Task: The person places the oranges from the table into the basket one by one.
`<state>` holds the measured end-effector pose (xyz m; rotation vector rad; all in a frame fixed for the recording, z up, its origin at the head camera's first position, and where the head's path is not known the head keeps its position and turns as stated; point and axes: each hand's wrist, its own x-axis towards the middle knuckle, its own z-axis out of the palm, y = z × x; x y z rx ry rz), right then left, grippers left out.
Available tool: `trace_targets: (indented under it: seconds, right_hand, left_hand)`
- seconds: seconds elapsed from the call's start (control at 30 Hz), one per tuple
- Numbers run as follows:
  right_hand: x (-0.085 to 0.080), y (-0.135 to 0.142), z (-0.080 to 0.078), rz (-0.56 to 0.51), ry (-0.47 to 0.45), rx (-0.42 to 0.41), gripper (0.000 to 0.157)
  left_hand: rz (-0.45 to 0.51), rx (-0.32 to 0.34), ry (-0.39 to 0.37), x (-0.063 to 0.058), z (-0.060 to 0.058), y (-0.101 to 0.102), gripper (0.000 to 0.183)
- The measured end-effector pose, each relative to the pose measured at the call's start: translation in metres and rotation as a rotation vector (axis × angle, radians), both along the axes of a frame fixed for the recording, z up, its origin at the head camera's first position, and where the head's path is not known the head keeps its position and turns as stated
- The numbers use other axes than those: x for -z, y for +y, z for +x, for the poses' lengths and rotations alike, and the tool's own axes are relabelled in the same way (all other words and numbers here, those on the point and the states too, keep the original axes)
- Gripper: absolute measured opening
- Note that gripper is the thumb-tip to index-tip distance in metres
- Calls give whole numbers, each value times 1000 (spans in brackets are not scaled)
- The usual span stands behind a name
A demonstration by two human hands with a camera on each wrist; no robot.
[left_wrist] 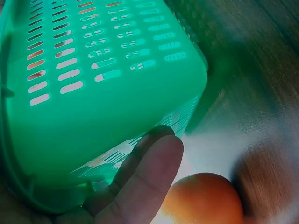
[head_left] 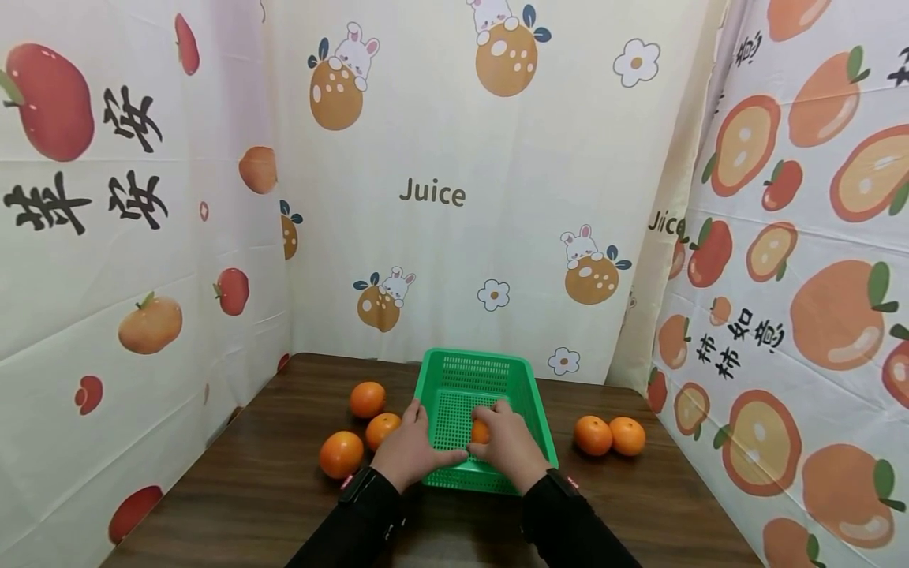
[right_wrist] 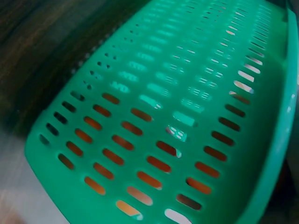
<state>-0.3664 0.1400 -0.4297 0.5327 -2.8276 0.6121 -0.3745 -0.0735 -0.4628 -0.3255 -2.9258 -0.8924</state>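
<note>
A green plastic basket [head_left: 477, 364] with slotted walls stands on the table in the head view. My left hand [head_left: 410, 451] holds its left rim, thumb over the inside and fingers along the outer wall. Those fingers [left_wrist: 152, 179] show against the green wall in the left wrist view, close to a loose orange [left_wrist: 205, 200]. Inside the basket, my right hand [head_left: 510, 443] grips an orange [head_left: 480, 431], its fingers curled over the fruit and hiding part of it. The basket's slotted wall [right_wrist: 154, 88] fills the right wrist view, with orange colour showing through; the right hand is hidden there.
Left of the basket lie three oranges, the nearest orange [head_left: 341, 455] by my left sleeve. Two more, a touching pair with the left orange [head_left: 592, 435], sit on the right. The brown wooden table [head_left: 234, 481] is bordered by printed cloth [head_left: 454, 260] at the back and sides.
</note>
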Motion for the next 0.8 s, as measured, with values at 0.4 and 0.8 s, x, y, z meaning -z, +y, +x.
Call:
trace_targets:
  seconds: [0.4, 0.8]
  right_hand:
    - [8, -3, -4, 50, 53, -48, 38]
    - [7, -1, -9, 73, -28, -130, 35]
  left_hand:
    - [5, -8, -5, 0, -1, 0, 136]
    - [-8, -9, -7, -4, 3, 0, 135]
